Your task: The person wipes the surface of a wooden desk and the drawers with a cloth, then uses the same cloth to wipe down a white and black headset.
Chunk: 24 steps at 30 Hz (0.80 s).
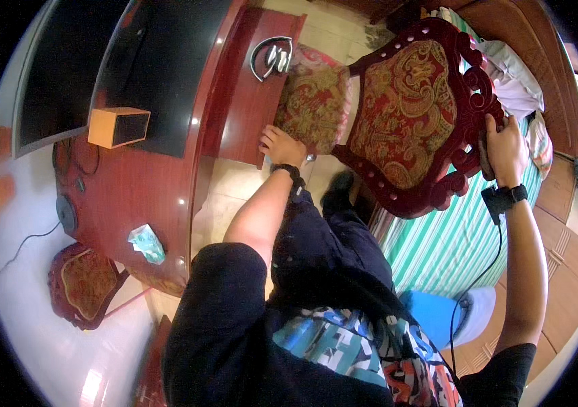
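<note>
- Dark red carved chair (407,112): located upper right of centre; backrest and seat upholstered in a red-and-gold paisley fabric.
- Right hand (508,152): at upper right, clamped on the top rail of the chair's backrest, thumb and fingers to either side. Dark strap (504,197) fitted at the wrist.
- Left hand (283,147): at upper centre, fingers bent beside the seat corner and the front edge of the red-brown pull-out shelf (243,108). Whether it grips either part cannot be told.
- Headphones (274,60): on the shelf, upper centre.
- Desk (119,197): left side of frame; carries a black monitor (160,68), an orange box-shaped speaker (107,129) and a tissue pack (146,244).
- Second carved chair (89,281): lower left, beside the desk.
- Green-and-white striped bedsheet (431,251): right of centre.
</note>
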Each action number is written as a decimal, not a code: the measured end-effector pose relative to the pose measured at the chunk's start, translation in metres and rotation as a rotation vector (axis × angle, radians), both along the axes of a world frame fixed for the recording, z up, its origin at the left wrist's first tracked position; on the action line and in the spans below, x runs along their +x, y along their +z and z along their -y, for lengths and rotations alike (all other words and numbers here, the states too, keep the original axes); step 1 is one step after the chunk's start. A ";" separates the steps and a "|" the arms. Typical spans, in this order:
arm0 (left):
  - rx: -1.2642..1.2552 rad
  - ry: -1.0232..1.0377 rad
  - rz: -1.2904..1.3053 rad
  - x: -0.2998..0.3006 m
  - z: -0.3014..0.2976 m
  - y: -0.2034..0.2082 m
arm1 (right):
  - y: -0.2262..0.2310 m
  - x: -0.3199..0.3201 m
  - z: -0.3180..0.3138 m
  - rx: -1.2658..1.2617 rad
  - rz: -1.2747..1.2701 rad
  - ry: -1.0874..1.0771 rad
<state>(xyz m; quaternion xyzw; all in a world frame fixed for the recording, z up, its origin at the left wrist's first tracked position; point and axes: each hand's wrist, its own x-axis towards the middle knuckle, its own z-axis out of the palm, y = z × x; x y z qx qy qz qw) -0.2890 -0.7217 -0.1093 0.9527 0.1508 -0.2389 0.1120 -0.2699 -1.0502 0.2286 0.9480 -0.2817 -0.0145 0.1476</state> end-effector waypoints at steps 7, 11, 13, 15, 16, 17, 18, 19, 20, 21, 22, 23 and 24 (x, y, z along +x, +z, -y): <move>0.018 -0.164 0.282 -0.025 -0.019 0.015 | 0.004 0.003 -0.008 0.056 0.017 0.042; -0.340 -0.710 0.096 -0.037 -0.022 0.088 | 0.007 0.003 -0.001 0.102 0.016 0.136; -0.597 -0.908 -0.097 -0.038 -0.019 0.137 | 0.010 0.003 -0.003 0.102 0.021 0.122; -0.462 -0.962 -0.017 -0.038 -0.016 0.175 | 0.010 0.003 -0.004 0.123 0.027 0.161; -0.340 -1.018 0.045 -0.039 -0.014 0.193 | 0.009 0.008 -0.002 0.141 0.028 0.169; -0.215 -1.068 0.099 -0.045 -0.011 0.216 | 0.006 0.009 0.001 0.161 0.024 0.178; -0.226 -1.057 0.126 -0.049 -0.007 0.248 | 0.010 0.007 -0.003 0.167 0.029 0.205; -0.241 -1.084 0.154 -0.053 0.000 0.286 | 0.015 0.004 -0.007 0.184 0.021 0.243; -0.259 -1.111 0.181 -0.059 0.009 0.326 | 0.019 0.000 -0.009 0.200 0.010 0.280; -0.268 -1.172 0.248 -0.067 0.019 0.367 | 0.018 -0.002 -0.006 0.205 0.011 0.302; -0.252 -1.295 0.306 -0.077 0.029 0.405 | 0.017 -0.002 -0.001 0.188 0.017 0.298; -0.235 -1.314 0.375 -0.089 0.047 0.439 | 0.015 -0.002 0.008 0.166 0.023 0.282; -0.295 -1.367 0.398 -0.098 0.062 0.468 | 0.012 -0.002 0.016 0.168 0.018 0.319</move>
